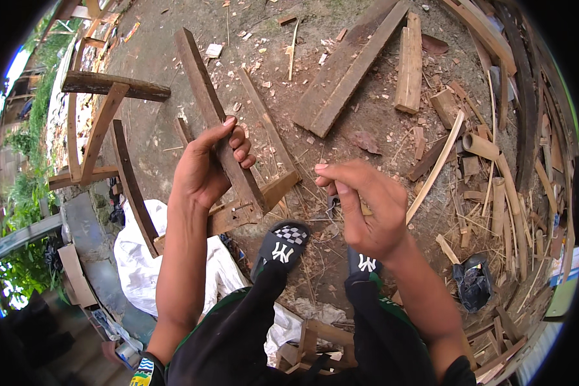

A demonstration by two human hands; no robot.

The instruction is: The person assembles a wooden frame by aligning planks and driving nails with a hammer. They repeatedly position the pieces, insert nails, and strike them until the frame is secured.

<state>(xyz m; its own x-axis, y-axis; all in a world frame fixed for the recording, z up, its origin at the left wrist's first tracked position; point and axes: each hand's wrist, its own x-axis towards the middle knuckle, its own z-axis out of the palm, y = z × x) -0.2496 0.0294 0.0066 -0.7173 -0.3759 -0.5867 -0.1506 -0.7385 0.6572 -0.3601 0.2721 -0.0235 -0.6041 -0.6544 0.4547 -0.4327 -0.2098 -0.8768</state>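
Brown bar (201, 80) in left fingers (242, 155) (right fingers (354, 175): contents unclear).

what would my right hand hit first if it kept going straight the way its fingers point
Heading left, your right hand would likely meet the near end of the light brown wooden crosspiece first; depth is unclear, so it might pass above it.
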